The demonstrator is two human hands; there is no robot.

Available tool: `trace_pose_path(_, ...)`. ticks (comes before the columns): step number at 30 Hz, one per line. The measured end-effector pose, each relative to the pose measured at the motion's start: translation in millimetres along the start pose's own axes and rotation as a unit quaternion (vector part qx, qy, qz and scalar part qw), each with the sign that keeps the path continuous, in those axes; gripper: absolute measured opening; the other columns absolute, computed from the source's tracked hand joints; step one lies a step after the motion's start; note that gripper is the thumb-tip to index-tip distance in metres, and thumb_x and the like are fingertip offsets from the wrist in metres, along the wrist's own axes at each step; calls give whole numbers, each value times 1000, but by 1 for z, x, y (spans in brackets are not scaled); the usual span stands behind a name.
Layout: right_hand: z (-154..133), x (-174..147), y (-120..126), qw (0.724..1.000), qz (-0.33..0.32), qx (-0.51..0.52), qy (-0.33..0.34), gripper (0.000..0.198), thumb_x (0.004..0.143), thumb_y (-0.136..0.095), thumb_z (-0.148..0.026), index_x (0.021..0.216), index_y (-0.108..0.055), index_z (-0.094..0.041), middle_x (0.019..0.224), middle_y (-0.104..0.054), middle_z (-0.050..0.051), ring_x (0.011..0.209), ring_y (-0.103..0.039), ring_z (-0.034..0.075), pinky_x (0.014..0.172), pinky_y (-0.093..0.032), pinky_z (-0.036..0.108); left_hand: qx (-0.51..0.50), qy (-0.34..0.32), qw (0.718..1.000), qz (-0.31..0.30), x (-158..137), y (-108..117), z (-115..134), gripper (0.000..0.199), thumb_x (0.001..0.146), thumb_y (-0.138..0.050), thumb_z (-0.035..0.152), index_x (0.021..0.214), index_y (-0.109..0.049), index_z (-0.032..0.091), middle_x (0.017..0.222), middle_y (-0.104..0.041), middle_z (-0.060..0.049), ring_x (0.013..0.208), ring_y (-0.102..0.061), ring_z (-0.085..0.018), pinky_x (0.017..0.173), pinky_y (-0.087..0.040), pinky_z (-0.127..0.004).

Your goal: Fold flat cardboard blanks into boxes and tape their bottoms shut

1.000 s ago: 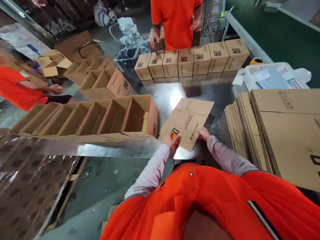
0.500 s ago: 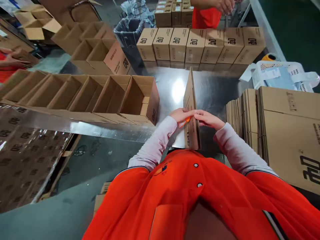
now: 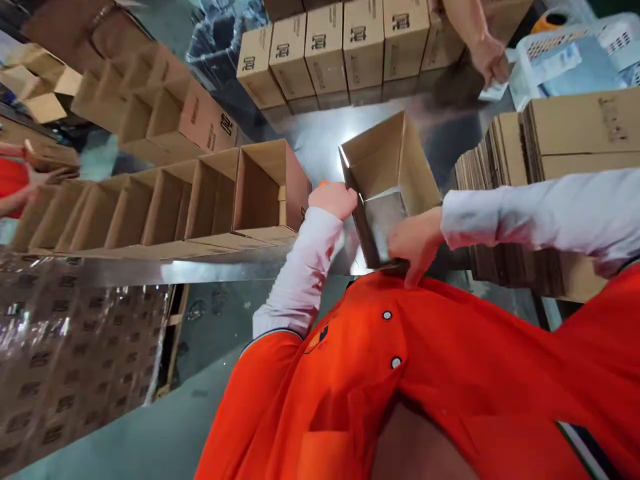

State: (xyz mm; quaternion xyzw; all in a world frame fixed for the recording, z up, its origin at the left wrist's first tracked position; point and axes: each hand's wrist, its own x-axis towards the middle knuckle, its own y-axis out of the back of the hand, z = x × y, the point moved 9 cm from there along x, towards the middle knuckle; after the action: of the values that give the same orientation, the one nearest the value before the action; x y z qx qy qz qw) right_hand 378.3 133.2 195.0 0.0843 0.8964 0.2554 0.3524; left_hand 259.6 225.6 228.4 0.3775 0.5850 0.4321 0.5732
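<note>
A cardboard box (image 3: 420,160), opened out into a square tube, stands on the metal table in front of me. Metal tabletop shows through it, so the end facing the table is not closed. My left hand (image 3: 334,200) is a fist at the box's left wall. A bit of a small orange object (image 3: 325,183) shows behind its knuckles; its kind is hidden. My right hand (image 3: 417,241), slightly blurred, has its fingers bent over the near side of the box, close to my orange apron.
A row of open boxes (image 3: 260,230) runs left along the table. Flat cardboard stacks (image 3: 500,153) stand at right. Across the table are closed boxes (image 3: 320,50), a white basket (image 3: 530,53) and a co-worker's hand (image 3: 490,60). Another person is at far left.
The flat folded cardboard between my hands has been opened into a square box. My hands have moved apart, the right one to its near side. A co-worker's hand has reached beside the basket.
</note>
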Motion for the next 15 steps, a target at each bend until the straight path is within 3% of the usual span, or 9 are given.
trace_pose_path(3, 0, 26, -18, 987, -124, 100, 5, 46, 61, -99, -43, 56, -62, -16, 51, -55, -4, 57, -57, 10, 65, -50, 23, 2, -19, 1000, 10, 12, 8, -11, 52, 107, -36, 35, 131, -74, 8, 130, -71, -17, 131, -64, -35, 113, -46, -47)
trace_pose_path(6, 12, 59, -27, 952, -229, 190, -74, 38, 64, -98, -33, 79, -74, -9, 63, -67, -1, 57, -62, 11, 61, -51, 23, -15, -58, 998, 9, 19, 11, -14, 51, 108, -37, 35, 133, -73, 9, 131, -68, -15, 136, -59, -37, 116, -41, -52)
trace_pose_path(7, 20, 71, -26, 945, -224, 209, -113, 39, 66, -97, -32, 86, -75, -7, 66, -70, 1, 59, -64, 12, 62, -52, 24, -23, -66, 998, 8, 20, 11, -14, 50, 108, -38, 35, 133, -73, 10, 130, -68, -15, 135, -59, -37, 116, -41, -52)
trace_pose_path(8, 29, 85, -18, 946, -176, 228, -152, 41, 68, -97, -34, 88, -74, -6, 68, -70, 2, 59, -65, 13, 62, -53, 25, -31, -71, 997, 9, 21, 10, -13, 49, 108, -39, 36, 132, -74, 11, 130, -69, -16, 134, -60, -36, 116, -42, -51)
trace_pose_path(10, 48, 102, 8, 940, -8, 267, -212, 43, 74, -93, -43, 84, -72, -7, 65, -67, 1, 58, -64, 12, 64, -56, 28, -42, -78, 996, 15, 21, 10, -10, 47, 107, -41, 36, 129, -76, 13, 129, -71, -17, 130, -63, -34, 114, -45, -48)
trace_pose_path(12, 58, 100, 36, 928, 136, 260, -228, 44, 83, -86, -52, 81, -70, -12, 65, -65, 1, 60, -66, 12, 68, -59, 30, -44, -84, 995, 25, 20, 10, -7, 48, 107, -40, 35, 128, -77, 12, 128, -72, -18, 129, -64, -34, 111, -48, -47)
trace_pose_path(15, 43, 75, 90, 962, 222, -5, -157, 36, 92, -79, -50, 91, -73, -14, 86, -74, 10, 85, -75, 21, 85, -61, 36, -37, -91, 995, 27, 22, 12, -6, 49, 106, -40, 34, 127, -79, 12, 128, -73, -20, 127, -66, -36, 105, -51, -47)
